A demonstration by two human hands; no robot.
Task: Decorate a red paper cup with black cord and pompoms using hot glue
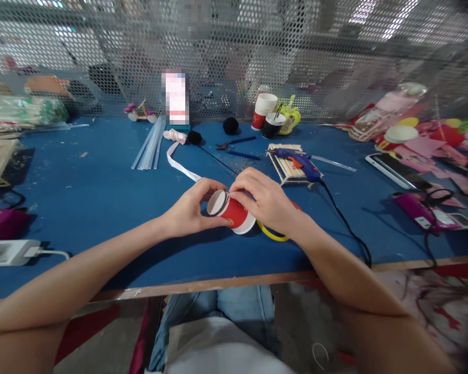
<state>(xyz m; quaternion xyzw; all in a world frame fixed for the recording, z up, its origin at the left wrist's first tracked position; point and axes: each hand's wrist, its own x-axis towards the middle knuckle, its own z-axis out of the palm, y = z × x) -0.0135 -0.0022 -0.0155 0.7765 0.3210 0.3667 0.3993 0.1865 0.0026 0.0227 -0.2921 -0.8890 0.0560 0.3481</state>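
A red and white paper cup (pixel 237 214) lies tilted on its side between my hands, just above the blue table (pixel 113 208). My left hand (pixel 195 208) grips it, thumb along the lower side and fingers behind. Black yarn (pixel 217 160) runs from a small black ball (pixel 194 137) toward my hands, and a dark strand circles the cup near its left end. Fingertips of my right hand (pixel 259 200) pinch at that strand against the cup's upper side. Yellow-handled scissors (pixel 272 234) lie partly hidden under my right wrist.
A blue glue gun (pixel 302 162) rests on a stick rack (pixel 284 169), its cord trailing to the front edge. Behind are pliers (pixel 237 148), stacked cups (pixel 263 109) and a phone (pixel 175 98). Glue sticks (pixel 150 145) and white ribbon (pixel 181 167) lie left.
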